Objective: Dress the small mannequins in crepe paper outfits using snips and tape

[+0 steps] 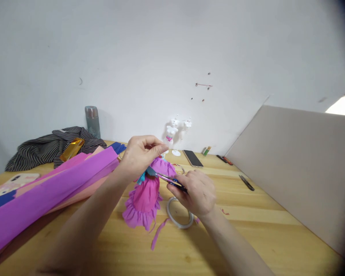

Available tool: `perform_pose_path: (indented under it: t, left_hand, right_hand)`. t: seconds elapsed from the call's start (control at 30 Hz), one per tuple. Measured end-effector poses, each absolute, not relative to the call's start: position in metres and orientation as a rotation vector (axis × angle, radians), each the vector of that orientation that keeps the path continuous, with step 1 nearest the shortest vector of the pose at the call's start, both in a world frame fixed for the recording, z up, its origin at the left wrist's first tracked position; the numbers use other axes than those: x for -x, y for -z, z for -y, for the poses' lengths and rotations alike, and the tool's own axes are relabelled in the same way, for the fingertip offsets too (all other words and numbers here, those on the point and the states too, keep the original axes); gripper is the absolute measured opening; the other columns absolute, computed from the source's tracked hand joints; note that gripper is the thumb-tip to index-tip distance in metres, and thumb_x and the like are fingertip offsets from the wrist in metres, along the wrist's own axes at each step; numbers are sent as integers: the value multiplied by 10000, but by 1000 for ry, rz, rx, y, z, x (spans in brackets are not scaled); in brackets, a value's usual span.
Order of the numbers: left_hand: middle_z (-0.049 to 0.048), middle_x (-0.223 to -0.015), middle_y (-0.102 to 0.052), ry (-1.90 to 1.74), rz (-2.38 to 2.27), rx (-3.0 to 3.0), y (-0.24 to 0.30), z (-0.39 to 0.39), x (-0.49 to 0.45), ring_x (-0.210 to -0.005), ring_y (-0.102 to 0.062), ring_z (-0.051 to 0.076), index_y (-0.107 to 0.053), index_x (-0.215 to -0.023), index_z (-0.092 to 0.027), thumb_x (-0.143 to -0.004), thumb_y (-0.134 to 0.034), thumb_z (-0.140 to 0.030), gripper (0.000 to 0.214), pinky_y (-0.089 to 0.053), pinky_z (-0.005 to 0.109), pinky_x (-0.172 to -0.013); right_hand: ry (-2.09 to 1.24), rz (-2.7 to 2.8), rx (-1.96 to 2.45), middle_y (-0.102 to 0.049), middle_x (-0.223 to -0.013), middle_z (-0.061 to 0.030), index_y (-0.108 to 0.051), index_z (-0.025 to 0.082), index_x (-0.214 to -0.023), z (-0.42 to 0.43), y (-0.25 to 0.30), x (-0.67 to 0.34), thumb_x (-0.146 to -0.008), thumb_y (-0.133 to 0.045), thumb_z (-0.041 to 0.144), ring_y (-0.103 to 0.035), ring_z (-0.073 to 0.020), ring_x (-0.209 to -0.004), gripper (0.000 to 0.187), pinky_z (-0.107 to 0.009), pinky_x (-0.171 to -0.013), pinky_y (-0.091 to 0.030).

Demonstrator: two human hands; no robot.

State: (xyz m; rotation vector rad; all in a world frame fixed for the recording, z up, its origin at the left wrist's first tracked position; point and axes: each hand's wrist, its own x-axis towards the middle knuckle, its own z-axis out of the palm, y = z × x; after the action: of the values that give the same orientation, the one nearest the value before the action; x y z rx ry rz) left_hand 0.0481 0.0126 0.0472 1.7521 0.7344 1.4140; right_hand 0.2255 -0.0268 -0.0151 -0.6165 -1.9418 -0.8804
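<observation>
My left hand is closed in a pinch at the top of a piece of purple crepe paper. My right hand grips a pair of scissors, whose blades point left, right beside the purple piece; whether they touch it I cannot tell. Below the blades stands a small paper dress with a pink skirt and a purple ruffled hem. Some blue paper shows at its waist, and its upper part is hidden behind my left hand. A ring-shaped roll of white tape lies just right of the dress.
Rolled crepe paper spreads across the left, near a striped cloth and a flask. White mannequin figures and a phone are at the back. A cutter lies by the white board. A purple scrap lies in front.
</observation>
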Motion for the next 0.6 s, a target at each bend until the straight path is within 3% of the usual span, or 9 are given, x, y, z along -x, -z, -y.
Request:
perform_pose_path:
  t: [0.6]
  left_hand:
    - [-29, -536, -561, -1396, -728, -1743, -47, -13, -48, -519, -468, 87, -630, -591, -151, -737, -682, -275, 198, -406, 216, -521]
  right_hand:
    - [939, 1965, 616, -534, -550, 11, -583, 140, -855, 27, 15, -227, -967, -516, 268, -431, -127, -499, 183, -281, -530, -315]
